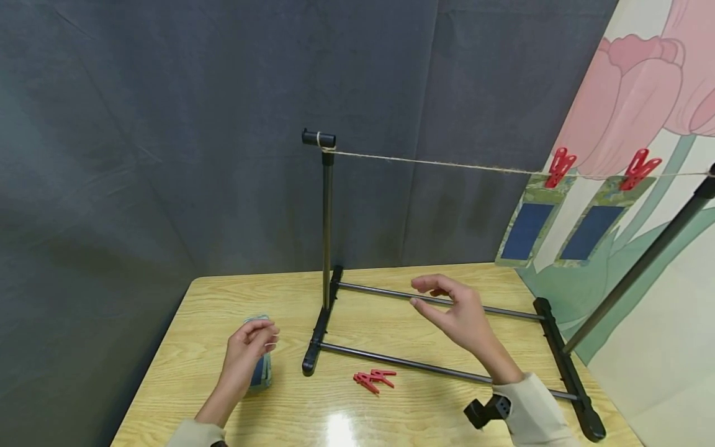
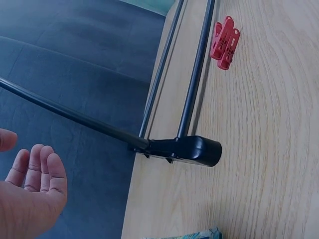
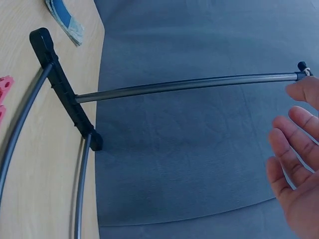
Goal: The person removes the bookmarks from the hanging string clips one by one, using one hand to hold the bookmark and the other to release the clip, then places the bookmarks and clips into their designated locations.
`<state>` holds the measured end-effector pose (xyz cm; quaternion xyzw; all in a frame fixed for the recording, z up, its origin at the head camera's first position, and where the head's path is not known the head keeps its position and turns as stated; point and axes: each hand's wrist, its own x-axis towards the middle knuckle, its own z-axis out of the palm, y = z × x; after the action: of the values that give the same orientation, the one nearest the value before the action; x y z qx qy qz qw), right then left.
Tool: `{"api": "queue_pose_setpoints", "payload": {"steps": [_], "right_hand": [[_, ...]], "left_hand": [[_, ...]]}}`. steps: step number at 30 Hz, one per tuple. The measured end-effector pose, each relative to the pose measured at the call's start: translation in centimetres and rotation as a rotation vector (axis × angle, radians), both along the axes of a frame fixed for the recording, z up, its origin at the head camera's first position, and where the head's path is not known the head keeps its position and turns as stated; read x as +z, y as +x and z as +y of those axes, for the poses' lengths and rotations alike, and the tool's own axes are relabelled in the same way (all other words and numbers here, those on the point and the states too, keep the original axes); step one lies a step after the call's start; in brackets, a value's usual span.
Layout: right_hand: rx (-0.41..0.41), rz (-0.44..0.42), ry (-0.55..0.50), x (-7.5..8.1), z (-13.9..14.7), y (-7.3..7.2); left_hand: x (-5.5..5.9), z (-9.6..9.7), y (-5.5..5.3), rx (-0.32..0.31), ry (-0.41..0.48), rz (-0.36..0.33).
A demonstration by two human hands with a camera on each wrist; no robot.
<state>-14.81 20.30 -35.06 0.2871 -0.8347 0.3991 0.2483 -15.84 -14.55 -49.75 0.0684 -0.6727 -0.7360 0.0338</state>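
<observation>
My left hand [image 1: 246,354] hovers over a small stack of rectangular pieces [image 1: 260,375] with green patterned borders and dark blue centres. Its fingers are loosely bent and hold nothing, as the left wrist view also shows. My right hand [image 1: 460,316] is raised above the black rack's base, thumb and fingers apart, with nothing between them. On the table lie red clothespins [image 1: 374,379], between the two hands and in front of the rack. Two similar bordered pieces, a left one [image 1: 527,223] and a right one [image 1: 600,223], hang from the string [image 1: 430,162] by red clothespins [image 1: 560,167].
The rack's left post [image 1: 327,230] stands upright between the hands, and its right post [image 1: 637,261] leans across the right side. Two bars [image 1: 408,360] join the feet on the wooden table [image 1: 190,347]. Behind hangs a dark grey curtain [image 1: 223,124], beside a flower-painted wall [image 1: 642,81].
</observation>
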Motion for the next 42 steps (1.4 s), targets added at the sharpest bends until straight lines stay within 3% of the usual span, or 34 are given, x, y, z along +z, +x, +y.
{"api": "queue_pose_setpoints", "payload": {"steps": [13, 33, 42], "right_hand": [[-0.023, -0.031, 0.057, -0.7, 2.5, -2.4], [0.082, 0.02, 0.054, 3.3, 3.3, -3.2], [0.069, 0.026, 0.064, 4.8, 3.7, -2.8]], "left_hand": [[0.9, 1.2, -0.8, -0.042, 0.009, 0.018], [2.5, 3.8, -2.1, -0.064, 0.093, 0.074], [2.9, 5.6, -2.8, -0.087, 0.128, 0.096]]}}
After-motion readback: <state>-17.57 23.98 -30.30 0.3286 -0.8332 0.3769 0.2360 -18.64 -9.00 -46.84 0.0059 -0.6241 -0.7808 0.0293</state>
